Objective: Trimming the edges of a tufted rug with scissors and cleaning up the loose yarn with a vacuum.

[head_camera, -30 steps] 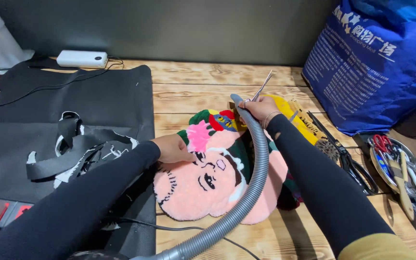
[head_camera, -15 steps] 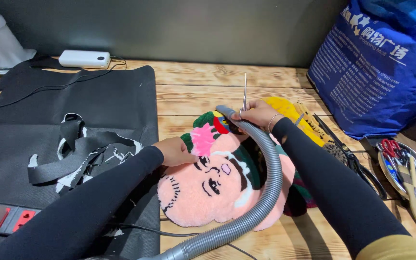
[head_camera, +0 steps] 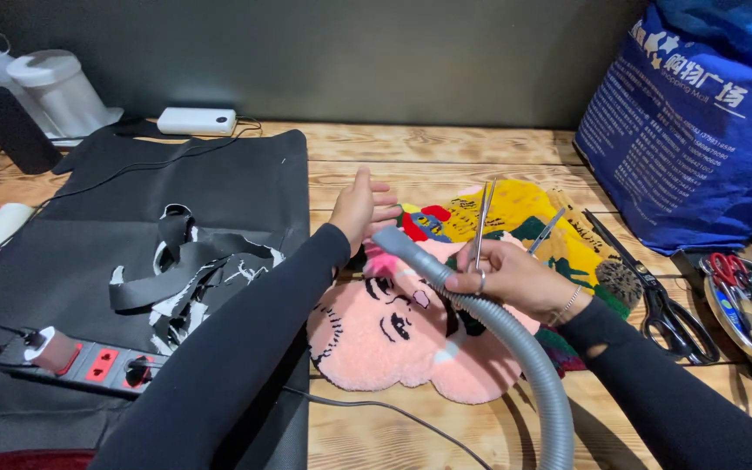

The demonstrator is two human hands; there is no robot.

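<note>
One head-worn camera looks steeply down, close over the wooden table (head_camera: 446,144) (no second view).

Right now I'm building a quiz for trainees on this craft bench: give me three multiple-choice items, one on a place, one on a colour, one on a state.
1. Where do the black-handled shears lie?
A. on the black fabric sheet
B. on the wooden table right of the tufted rug
C. inside the blue bag

2. What colour is the face part of the tufted rug?
A. pink
B. green
C. white

3. How is the left hand?
A. closed on the hose
B. gripping the power strip
C. open, holding nothing

Answers:
1 B: they rest on the bare wooden table, between rug and metal tool tray.
2 A: the face is pink, with black features.
3 C: its fingers are spread above the rug; the right hand holds the tweezers over the grey vacuum hose.
</note>
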